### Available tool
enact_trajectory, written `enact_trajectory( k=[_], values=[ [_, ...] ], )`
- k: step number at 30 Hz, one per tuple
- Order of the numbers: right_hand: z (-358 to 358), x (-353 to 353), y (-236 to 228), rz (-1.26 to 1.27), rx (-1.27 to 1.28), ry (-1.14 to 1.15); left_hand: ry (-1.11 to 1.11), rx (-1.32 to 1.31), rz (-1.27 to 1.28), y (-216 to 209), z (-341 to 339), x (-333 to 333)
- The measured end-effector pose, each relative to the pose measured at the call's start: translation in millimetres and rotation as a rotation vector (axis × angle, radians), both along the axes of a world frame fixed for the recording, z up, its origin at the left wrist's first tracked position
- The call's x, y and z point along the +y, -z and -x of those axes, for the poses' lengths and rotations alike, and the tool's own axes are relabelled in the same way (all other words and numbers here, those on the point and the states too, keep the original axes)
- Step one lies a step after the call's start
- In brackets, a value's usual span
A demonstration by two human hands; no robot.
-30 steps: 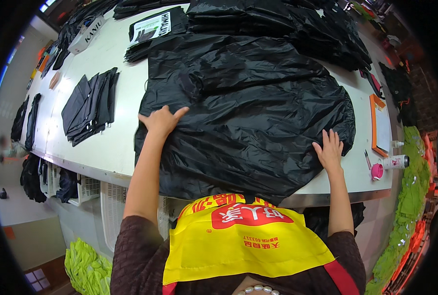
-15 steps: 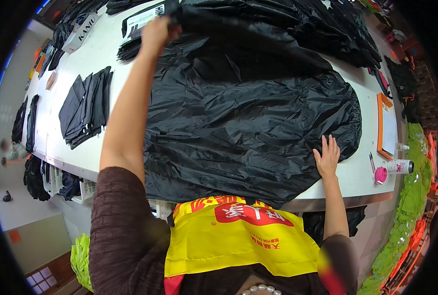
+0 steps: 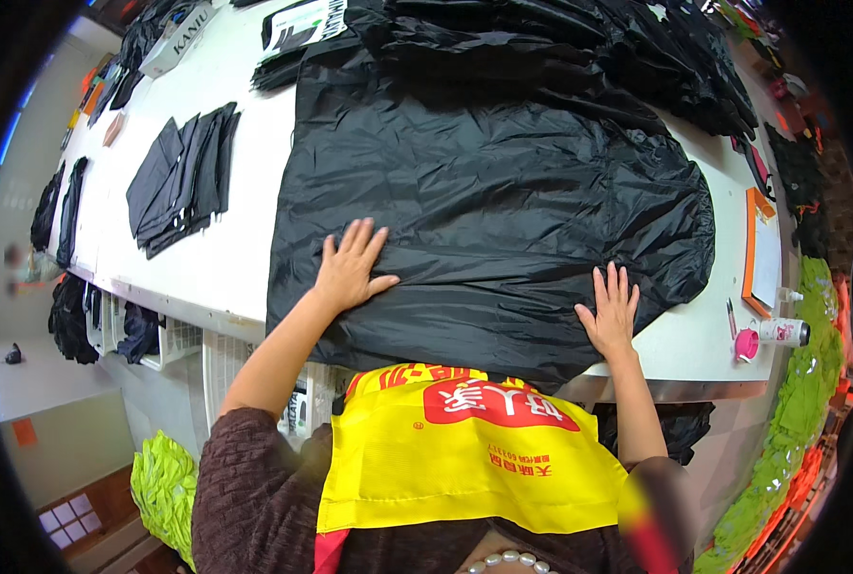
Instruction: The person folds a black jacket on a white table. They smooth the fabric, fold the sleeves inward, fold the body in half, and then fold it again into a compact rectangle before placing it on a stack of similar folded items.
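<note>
White desk (image 3: 256,191) shows between folded pile (image 3: 185,177) and black cloth (image 3: 474,196), which reaches the front edge. Left grip (image 3: 352,265) and right grip (image 3: 612,314) lie flat on the cloth, fingers spread, holding nothing. Lettering marks box (image 3: 179,40), packet (image 3: 307,27), apron (image 3: 474,459).

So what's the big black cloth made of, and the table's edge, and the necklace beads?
The big black cloth looks like thin, slightly shiny synthetic fabric, maybe nylon: it creases finely and catches the light. The table's edge seems to be metal, smooth with a dull grey sheen. The necklace beads look pearly: white, rounded and glossy, but they could be real pearls or plastic.
</note>
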State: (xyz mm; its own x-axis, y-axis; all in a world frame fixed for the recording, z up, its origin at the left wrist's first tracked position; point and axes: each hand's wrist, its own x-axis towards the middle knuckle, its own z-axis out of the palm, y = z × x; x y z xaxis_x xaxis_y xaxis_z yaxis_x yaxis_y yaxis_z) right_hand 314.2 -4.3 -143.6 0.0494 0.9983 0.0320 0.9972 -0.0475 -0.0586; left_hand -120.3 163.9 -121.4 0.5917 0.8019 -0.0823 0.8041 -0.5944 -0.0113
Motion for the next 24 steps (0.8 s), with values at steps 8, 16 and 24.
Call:
enact_trajectory(
  k=[8, 16, 24],
  values=[
    [2.8, -22.1, -31.0, 0.064, 0.121, -0.100, 0.016, -0.458, -0.316, -56.7, 81.6, -54.6],
    [-26.7, -75.7, -37.7, -0.041, 0.113, -0.388, -0.018, -0.062, -0.009, -18.8, 159.2, -138.1],
    [-19.8, -49.7, -13.2, -0.122, 0.043, -0.418, -0.081, -0.131, 0.030, -16.7, 149.8, -129.1]
  ],
)
